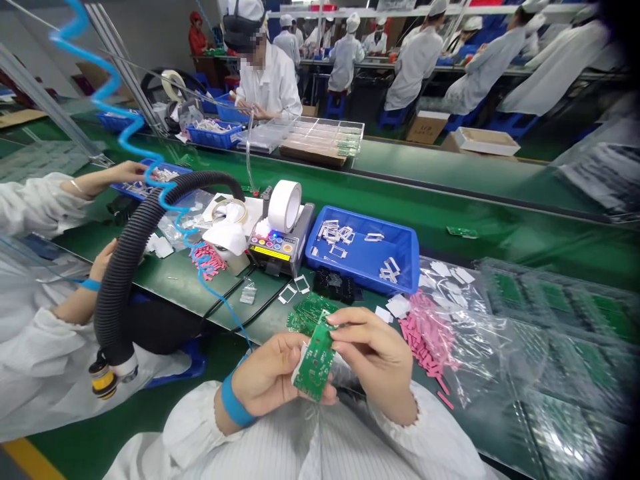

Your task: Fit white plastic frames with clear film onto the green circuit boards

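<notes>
The left hand (267,373) and right hand (375,360) pinch a small green printed circuit board (314,365) by its edges, fingers (345,319) clamped, its face uncovered.

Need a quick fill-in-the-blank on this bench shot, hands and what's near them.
The left hand and right hand both grip a ____ circuit board.
The wristband on the left wrist is ____.
The tape dispenser carries a roll of ____ tape.
Pink strips lie nearer the ____ hand.

Missing words: green; blue; white; right.
</notes>
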Tool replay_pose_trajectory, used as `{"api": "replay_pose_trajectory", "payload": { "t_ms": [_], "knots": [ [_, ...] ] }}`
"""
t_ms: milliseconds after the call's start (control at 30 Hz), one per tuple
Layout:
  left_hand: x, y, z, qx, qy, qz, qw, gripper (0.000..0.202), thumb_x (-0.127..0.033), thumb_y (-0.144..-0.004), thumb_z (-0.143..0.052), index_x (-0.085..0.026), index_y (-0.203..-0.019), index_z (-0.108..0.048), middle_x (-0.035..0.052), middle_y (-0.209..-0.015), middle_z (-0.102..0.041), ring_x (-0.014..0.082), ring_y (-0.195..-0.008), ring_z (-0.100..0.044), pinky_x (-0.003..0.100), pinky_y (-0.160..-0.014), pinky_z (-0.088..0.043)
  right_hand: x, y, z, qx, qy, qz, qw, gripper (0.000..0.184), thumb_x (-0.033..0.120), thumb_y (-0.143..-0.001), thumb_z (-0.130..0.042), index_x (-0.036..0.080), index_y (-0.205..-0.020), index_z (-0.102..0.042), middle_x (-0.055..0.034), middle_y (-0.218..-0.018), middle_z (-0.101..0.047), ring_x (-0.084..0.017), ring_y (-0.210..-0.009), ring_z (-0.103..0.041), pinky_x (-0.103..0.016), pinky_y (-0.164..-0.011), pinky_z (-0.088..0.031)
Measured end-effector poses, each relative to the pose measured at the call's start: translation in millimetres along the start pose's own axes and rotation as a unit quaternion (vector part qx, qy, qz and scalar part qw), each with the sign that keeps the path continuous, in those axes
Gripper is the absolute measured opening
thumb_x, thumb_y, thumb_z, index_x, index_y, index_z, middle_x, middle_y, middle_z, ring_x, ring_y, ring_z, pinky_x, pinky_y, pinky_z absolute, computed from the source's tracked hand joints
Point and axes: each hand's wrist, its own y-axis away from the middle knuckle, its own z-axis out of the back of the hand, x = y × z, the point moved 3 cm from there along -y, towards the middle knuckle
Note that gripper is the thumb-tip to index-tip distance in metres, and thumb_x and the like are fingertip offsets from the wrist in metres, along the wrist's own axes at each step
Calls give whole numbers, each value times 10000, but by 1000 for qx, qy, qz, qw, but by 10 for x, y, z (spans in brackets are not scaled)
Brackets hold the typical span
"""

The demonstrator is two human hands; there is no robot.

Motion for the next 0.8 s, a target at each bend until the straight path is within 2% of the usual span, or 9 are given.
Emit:
{"api": "replay_pose_trajectory", "payload": {
  "t_ms": [167, 333, 533, 667, 800],
  "knots": [
    [19, 17, 41, 9, 28, 9, 1000, 355, -381, -661, -750, -116, -890, -693, 69, -754, -728, 186, -680, -707, 302, -670, -576, 0, -31, -32, 18, 20, 25, 999, 97, 186, -817, -633, 245, -868, -690, -44, -878, -716, -164, -769, -680, -289, -622, -580],
    [20, 46, 91, -30, 10, 6, 999, 337, -397, -651, -749, -125, -846, -705, 64, -728, -718, 174, -653, -698, 302, -686, -564, 25, -57, -91, 74, 31, 39, 996, 94, 172, -825, -621, 234, -854, -686, -46, -890, -717, -148, -758, -683, -266, -625, -578],
    [33, 61, 144, -28, -5, 5, 1000, 313, -374, -626, -773, -123, -807, -723, 63, -735, -726, 180, -644, -698, 300, -686, -559, -13, -47, -126, 72, 17, 20, 997, 76, 175, -823, -627, 222, -849, -680, -51, -882, -710, -150, -775, -678, -276, -648, -578],
    [49, 73, 154, -11, -3, 17, 1000, 363, -423, -597, -780, -122, -793, -725, 55, -711, -728, 175, -622, -697, 290, -677, -561, -16, -36, -122, 94, 11, 42, 995, 83, 162, -827, -620, 213, -860, -675, -55, -884, -707, -142, -782, -678, -264, -660, -577],
    [89, 52, 132, 40, 30, 28, 998, 393, -369, -627, -783, -144, -936, -690, 90, -885, -746, 198, -764, -713, 285, -679, -567, -77, -16, -124, 119, 11, 61, 991, 135, 140, -842, -589, 233, -902, -668, -39, -921, -704, -137, -805, -679, -263, -668, -578]
  ]
}}
